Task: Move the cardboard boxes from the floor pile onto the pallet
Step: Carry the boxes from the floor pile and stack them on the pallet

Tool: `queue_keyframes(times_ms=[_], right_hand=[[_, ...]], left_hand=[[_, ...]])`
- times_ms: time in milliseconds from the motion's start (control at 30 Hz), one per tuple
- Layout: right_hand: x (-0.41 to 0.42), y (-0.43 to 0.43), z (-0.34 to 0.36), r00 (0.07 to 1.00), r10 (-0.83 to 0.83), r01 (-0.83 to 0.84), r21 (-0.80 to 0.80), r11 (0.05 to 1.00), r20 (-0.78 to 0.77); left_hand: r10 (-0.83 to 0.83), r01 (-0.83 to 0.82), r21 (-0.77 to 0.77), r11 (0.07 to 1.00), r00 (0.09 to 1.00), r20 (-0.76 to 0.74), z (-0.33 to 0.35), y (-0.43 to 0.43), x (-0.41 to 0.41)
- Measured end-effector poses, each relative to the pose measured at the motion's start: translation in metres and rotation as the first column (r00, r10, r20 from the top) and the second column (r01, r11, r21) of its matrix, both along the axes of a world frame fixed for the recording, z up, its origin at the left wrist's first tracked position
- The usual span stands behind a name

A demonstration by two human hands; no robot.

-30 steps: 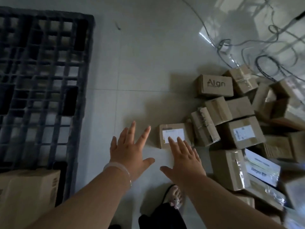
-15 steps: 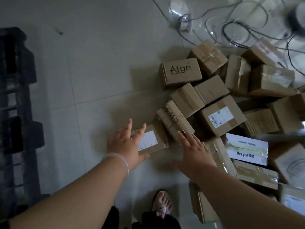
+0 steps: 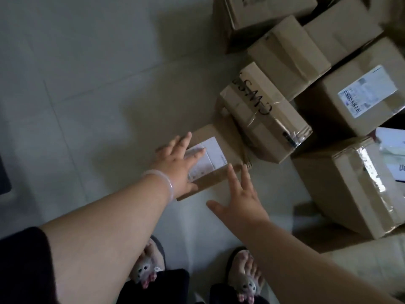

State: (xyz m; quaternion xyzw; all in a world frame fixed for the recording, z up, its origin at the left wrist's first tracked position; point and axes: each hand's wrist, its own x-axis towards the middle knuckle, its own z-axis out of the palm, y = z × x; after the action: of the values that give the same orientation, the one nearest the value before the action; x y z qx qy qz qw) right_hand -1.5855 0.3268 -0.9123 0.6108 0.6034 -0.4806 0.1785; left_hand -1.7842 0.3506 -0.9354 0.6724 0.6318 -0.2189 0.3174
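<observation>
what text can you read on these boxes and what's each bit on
"CSM3", roughly, handwritten in marker: taped box.
"U", rest cut off: white package.
Blurred, unreadable: shipping label on small box.
Too small to read: barcode label on large box.

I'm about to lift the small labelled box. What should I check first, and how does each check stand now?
1. Left hand on the small labelled box: ok, fingers lie flat across its top.
2. Right hand in contact: cannot tell, its spread fingers reach the near right edge.
3. Grip secured: not ok, neither hand is curled round the box.
4. Box free of neighbours: cannot tell, the taped handwritten box sits against its far right corner and may rest on it.
5. Feet clear: ok, both slippers stand apart from the box, on the near side.
</observation>
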Motion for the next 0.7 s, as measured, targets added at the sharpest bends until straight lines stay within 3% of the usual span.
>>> queue_keyframes(times_ms=[167,267,400,600,700], right_hand=[[-0.009,-0.001,-0.023,0.999,-0.021,0.025,0.098,0.995,-0.037],[-0.011,0.010,-0.034,1.000,-0.015,0.014,0.141,0.990,0.009],[-0.014,0.026,-0.041,0.998,-0.059,0.059,-0.018,0.998,-0.001],[-0.030,0.031,-0.027,0.992,-0.038,0.041,0.028,0.999,-0.117],[-0.049,0.038,0.005,0.986,0.073,-0.067,0.043,0.997,-0.148]], left_hand=[[0.144,-0.143,0.199,0.970,0.990,0.012,-0.003,-0.033,-0.003],[0.266,-0.275,0.084,0.958,0.959,0.102,-0.009,-0.043,-0.010],[0.394,-0.375,-0.122,0.919,0.883,0.255,-0.021,-0.041,-0.012],[0.522,-0.516,-0.121,0.848,0.772,0.363,-0.007,-0.049,-0.021],[0.589,-0.616,-0.099,0.782,0.677,0.441,0.026,-0.064,-0.036]])
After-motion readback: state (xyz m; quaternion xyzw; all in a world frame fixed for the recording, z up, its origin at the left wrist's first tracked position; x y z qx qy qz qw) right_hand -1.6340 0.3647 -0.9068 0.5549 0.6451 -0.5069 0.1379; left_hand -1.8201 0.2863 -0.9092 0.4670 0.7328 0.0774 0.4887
